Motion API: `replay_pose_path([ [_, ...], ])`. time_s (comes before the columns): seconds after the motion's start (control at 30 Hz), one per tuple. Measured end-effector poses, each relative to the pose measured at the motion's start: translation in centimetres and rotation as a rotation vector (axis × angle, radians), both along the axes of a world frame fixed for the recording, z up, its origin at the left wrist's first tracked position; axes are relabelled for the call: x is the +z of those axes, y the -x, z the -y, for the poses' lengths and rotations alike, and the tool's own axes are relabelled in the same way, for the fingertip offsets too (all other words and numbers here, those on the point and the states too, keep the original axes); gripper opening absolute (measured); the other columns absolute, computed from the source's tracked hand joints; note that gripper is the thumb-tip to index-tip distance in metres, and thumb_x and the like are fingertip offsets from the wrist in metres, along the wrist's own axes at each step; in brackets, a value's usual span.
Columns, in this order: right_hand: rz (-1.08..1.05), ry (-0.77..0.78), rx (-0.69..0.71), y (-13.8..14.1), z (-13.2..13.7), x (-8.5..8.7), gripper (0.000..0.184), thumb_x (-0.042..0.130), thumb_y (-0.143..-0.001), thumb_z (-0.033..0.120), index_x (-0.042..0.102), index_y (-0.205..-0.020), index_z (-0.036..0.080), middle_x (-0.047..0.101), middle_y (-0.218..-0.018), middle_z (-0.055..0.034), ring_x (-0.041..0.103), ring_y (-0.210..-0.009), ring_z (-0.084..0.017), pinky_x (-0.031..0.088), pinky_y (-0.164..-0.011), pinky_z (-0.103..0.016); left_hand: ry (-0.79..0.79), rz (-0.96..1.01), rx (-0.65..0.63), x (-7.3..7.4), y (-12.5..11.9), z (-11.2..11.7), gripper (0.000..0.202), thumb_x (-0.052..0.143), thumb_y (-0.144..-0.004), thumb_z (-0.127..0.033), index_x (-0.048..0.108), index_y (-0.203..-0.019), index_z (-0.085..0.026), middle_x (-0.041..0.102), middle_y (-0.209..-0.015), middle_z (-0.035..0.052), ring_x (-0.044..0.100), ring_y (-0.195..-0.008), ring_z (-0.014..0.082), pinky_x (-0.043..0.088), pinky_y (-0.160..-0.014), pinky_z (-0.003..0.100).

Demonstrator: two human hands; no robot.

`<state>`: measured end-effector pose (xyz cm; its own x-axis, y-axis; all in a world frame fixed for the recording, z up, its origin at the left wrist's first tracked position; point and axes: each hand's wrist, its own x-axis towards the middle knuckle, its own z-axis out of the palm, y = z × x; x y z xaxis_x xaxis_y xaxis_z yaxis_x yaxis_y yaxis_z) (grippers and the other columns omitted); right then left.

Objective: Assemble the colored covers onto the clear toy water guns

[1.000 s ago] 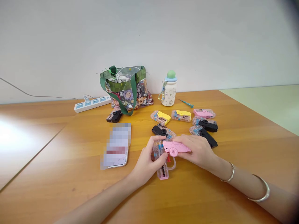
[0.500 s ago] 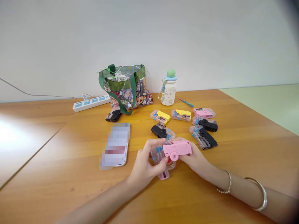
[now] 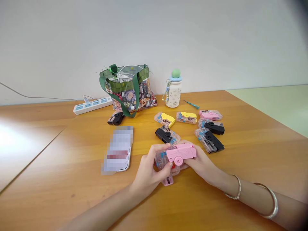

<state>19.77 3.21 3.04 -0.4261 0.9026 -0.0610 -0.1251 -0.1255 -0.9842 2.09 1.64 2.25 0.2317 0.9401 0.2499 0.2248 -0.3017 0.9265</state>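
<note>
My left hand grips the clear body of a pink toy gun, its thumb and index finger pinching the left side. Around the far right end of the same toy gun is my right hand, its fingers mostly hidden behind the pink part. Blue and red pieces show through the clear plastic, and a pink end pokes out below. Just beyond my hands lies a black toy gun. Another black toy gun rests to the right of them.
Farther back are two yellow toy guns, a pink one, a small screwdriver and a bottle. To the left lie a phone, a black toy gun, a bag and a power strip.
The pink part of the toy gun has tilted slightly, its right end a little higher. Both hands keep their grip, and the whole view has shifted slightly.
</note>
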Motion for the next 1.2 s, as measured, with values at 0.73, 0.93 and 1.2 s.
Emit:
replay_pose_path([
  [0.73,0.938,-1.361,-0.210,-2.8,-2.1,0.6,0.013,0.052,-0.088,0.025,0.057,-0.098,0.018,0.072,-0.087,-0.0066,0.067,-0.074,-0.019,0.049,-0.062,-0.029,0.205,0.187,-0.165,0.8,-0.3,-0.5,0.026,0.053,-0.088,-0.027,0.045,-0.113,-0.025,0.058,-0.094,0.0002,0.055,-0.074,0.0131,0.046,-0.068,0.023],
  [0.93,0.859,-1.323,-0.246,-2.4,-2.1,-0.1,0.017,0.048,-0.091,0.029,0.056,-0.099,0.017,0.071,-0.088,-0.0064,0.066,-0.073,-0.017,0.048,-0.061,-0.026,0.294,0.296,-0.171,0.9,-0.4,-0.5,0.025,0.051,-0.089,-0.029,0.042,-0.112,-0.023,0.054,-0.089,-0.0012,0.052,-0.069,0.0112,0.046,-0.066,0.022],
  [1.2,1.053,-1.508,-0.206,-2.4,-1.8,0.9,0.026,0.042,-0.094,0.030,0.059,-0.102,0.012,0.071,-0.089,-0.0101,0.065,-0.081,-0.024,0.048,-0.068,-0.034,0.230,0.205,-0.147,0.7,-0.3,-0.7,0.023,0.051,-0.089,-0.025,0.044,-0.111,-0.023,0.055,-0.097,-0.0001,0.053,-0.084,0.0132,0.046,-0.078,0.023],
])
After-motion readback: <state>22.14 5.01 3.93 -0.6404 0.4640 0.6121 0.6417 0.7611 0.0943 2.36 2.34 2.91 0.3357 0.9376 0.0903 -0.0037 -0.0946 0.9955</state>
